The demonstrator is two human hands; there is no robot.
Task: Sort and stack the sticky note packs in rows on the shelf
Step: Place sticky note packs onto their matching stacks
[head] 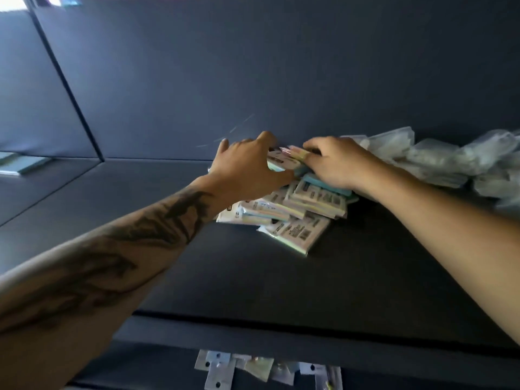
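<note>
From the head camera, both hands are deep in the dark shelf (253, 277), working at a loose heap of sticky note packs (295, 212) that lies near the back wall, towards the middle of the shelf floor. The left hand (247, 167), on a tattooed forearm, curls its fingers over the top pack (277, 161) of the heap, thumb tucked beneath its near edge, gripping it. The right hand (334, 164) comes in from the other side, fingers bent down onto the same cluster and onto a teal pack (326, 184) just under its palm; whether it truly pinches anything, I cannot tell. The packs are wrapped in clear film with white label cards, pastel paper edges showing in green, pink and yellow. The labels carry black print and barcode-like blocks, but the writing is too blurred to read, and no brand can be made out. Just right of the heap, a row of clear plastic bags (439, 156) is piled along the back wall. Far left, beyond a divider, a pale flat item (25, 164) lies in the neighbouring compartment. Below the shelf's front lip, small hanging packets (261, 367) with punched holes show, unreadable.
</note>
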